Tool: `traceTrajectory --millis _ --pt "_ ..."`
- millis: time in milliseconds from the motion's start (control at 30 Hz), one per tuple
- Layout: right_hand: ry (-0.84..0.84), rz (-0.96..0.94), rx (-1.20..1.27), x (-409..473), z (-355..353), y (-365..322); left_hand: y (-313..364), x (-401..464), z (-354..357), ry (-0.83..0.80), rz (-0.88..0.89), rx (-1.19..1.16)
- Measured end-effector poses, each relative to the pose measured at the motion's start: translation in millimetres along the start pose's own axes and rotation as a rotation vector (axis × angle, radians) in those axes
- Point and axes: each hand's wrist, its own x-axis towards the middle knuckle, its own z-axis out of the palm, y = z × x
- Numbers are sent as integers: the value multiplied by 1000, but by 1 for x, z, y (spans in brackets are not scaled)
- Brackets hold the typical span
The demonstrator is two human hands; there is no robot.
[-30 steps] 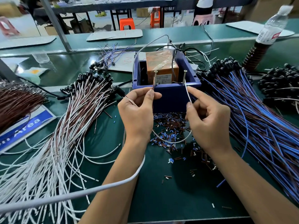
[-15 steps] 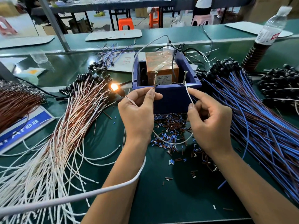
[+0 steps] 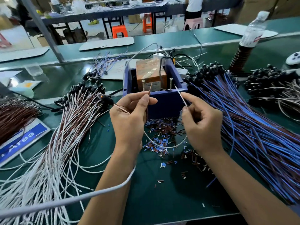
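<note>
left hand [image 3: 129, 117] and right hand [image 3: 201, 125] each in a pinch on the looped wire [image 3: 162, 146]

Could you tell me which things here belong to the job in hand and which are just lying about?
In the job:
left hand and right hand, pinching the wire
left screw, right screw
blue box
small lamp

Lying about:
water bottle
white-brown wire bundle
blue wire bundle
sleeve scraps
blue sign

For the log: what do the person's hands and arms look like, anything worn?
The left hand and right hand are bare: no gloves, rings or watch visible. Both forearms are uncovered, no sleeves in view. A pale grey cable crosses the left forearm.
</note>
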Motion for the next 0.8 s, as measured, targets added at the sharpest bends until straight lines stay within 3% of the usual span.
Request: traceTrajectory --millis 267,400,533,600,633,700,733,800 --pt "150 119 89 2 -83 -9 38 11 118 -491 -126 200" --pt "260 218 91 7 -161 -5 38 12 202 -637 -355 272" --pt "598 399 25 16 -252 10 31 -10 284 -753 -562 87" --pt "772 402 -243 19 -294 14 26 -21 316 -740 -622 -36" --pt "778 358 -476 20 -310 15 23 -26 329 -735 -638 -61" --pt "624 170 -920 22 -328 9 19 -34 354 -764 -617 49" --pt "481 83 -1001 26 -328 7 18 -38 364 -800 -596 134" --pt "179 116 -883 34 -323 4 17 -45 383 -854 -622 141"
